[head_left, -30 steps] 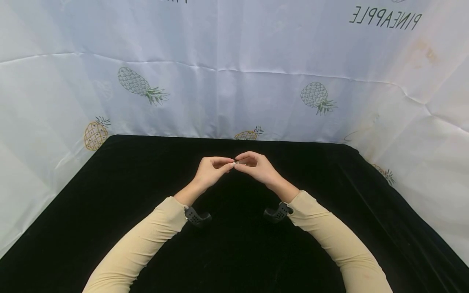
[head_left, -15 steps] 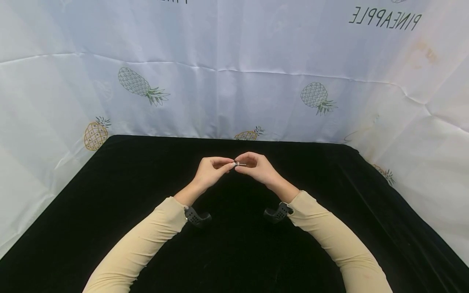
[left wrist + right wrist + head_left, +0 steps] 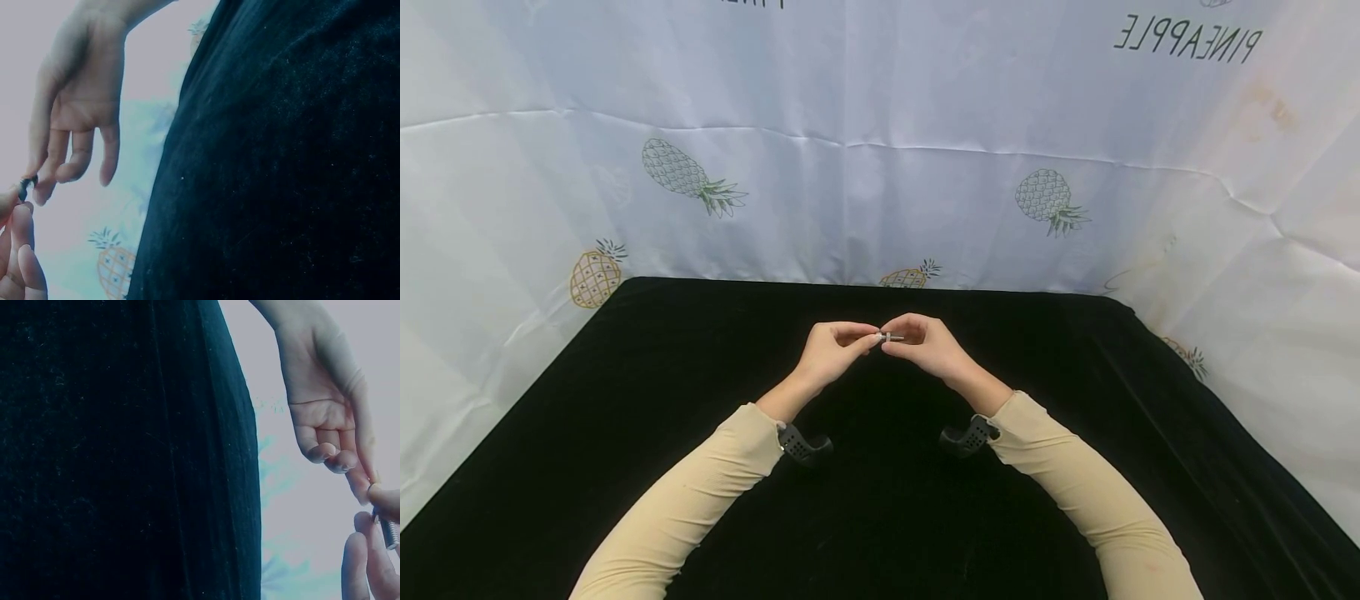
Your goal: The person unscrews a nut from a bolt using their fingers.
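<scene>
Both hands meet over the middle of the black-covered table around a small metal bolt (image 3: 898, 337). In the head view my left hand (image 3: 835, 348) pinches its head end between thumb and forefinger. The shank points right, toward my right palm, and its threads show on the bolt (image 3: 390, 534) in the right wrist view. A small nut (image 3: 888, 337) sits part way along it. My right hand (image 3: 931, 346) curls its thumb and forefinger around the nut, the thumb lowered a little. Fingers hide most of the bolt (image 3: 25, 186) in the left wrist view.
A black cloth (image 3: 880, 500) covers the table. Behind and at both sides hangs a white curtain (image 3: 850, 200) with pineapple prints. Dark wrist straps (image 3: 805, 445) are worn below the beige sleeves (image 3: 692, 492).
My right thumb has moved slightly down, away from the bolt, so more of the shank and the nut shows. My left hand has stayed in place.
</scene>
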`<action>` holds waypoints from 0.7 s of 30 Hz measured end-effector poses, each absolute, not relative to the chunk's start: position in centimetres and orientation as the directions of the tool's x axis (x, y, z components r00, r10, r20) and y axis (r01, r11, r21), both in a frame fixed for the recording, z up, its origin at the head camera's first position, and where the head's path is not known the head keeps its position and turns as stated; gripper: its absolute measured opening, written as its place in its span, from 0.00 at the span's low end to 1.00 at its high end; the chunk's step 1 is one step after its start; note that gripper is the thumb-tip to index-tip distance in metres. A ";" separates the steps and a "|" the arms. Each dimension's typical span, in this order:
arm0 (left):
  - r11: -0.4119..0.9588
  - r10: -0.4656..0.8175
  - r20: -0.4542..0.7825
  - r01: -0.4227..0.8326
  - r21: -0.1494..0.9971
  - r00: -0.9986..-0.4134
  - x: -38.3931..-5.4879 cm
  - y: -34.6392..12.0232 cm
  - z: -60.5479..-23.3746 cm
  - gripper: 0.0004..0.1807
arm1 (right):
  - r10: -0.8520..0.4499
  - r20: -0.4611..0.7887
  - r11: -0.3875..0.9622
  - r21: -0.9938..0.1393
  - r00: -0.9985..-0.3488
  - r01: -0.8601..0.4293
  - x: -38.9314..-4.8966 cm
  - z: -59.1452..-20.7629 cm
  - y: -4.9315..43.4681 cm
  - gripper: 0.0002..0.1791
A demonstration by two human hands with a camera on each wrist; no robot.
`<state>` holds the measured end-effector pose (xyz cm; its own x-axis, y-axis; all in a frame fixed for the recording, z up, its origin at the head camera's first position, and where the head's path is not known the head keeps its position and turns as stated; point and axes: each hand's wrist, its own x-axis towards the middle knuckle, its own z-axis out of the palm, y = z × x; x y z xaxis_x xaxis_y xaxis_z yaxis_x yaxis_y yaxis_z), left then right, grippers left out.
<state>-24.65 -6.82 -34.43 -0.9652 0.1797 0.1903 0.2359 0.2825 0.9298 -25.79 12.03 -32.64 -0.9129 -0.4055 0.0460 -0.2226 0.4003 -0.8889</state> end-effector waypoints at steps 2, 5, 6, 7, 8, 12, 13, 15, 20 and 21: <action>0.281 0.183 0.195 0.241 0.929 -0.964 -24.6 -6.8 -34.4 0.14 | -0.406 0.031 0.388 -0.899 -0.913 -0.203 -25.7 -32.5 12.0 0.18; 0.276 0.188 0.207 0.254 0.927 -0.960 -24.6 -6.8 -34.4 0.14 | -0.406 -0.013 0.392 -0.906 -0.914 -0.161 -25.7 -32.5 12.0 0.19; 0.274 0.188 0.208 0.255 0.928 -0.960 -24.6 -6.8 -34.5 0.14 | -0.404 -0.024 0.400 -0.904 -0.914 -0.153 -25.8 -32.6 12.0 0.20; 0.271 0.189 0.209 0.255 0.928 -0.960 -24.7 -6.8 -34.5 0.15 | -0.399 -0.033 0.404 -0.903 -0.916 -0.144 -25.8 -32.6 11.9 0.19; 0.269 0.187 0.210 0.255 0.929 -0.960 -24.7 -6.8 -34.5 0.15 | -0.399 -0.032 0.408 -0.901 -0.916 -0.146 -25.9 -32.7 11.9 0.19; 0.276 0.182 0.198 0.243 0.930 -0.963 -24.7 -6.9 -34.6 0.14 | -0.385 0.001 0.412 -0.894 -0.923 -0.173 -26.0 -32.8 11.9 0.16; 0.280 0.180 0.194 0.239 0.930 -0.964 -24.7 -6.9 -34.5 0.14 | -0.382 0.013 0.414 -0.891 -0.924 -0.184 -26.0 -32.8 11.8 0.15; 0.285 0.178 0.189 0.235 0.929 -0.966 -24.7 -6.9 -34.5 0.13 | -0.385 0.036 0.412 -0.887 -0.922 -0.207 -25.9 -32.8 11.9 0.14; 0.279 0.178 0.195 0.240 0.930 -0.964 -24.7 -6.8 -34.5 0.13 | -0.384 0.009 0.403 -0.898 -0.923 -0.176 -25.9 -32.8 11.9 0.18; 0.277 0.178 0.198 0.242 0.930 -0.964 -24.7 -6.8 -34.5 0.13 | -0.380 -0.010 0.407 -0.900 -0.925 -0.157 -25.9 -32.8 11.9 0.18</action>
<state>-24.72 -6.79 -34.48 -0.9640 0.1775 0.1978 0.2419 0.2773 0.9298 -25.94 11.90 -32.76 -0.9250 -0.3799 -0.0101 -0.1572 0.4068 -0.8999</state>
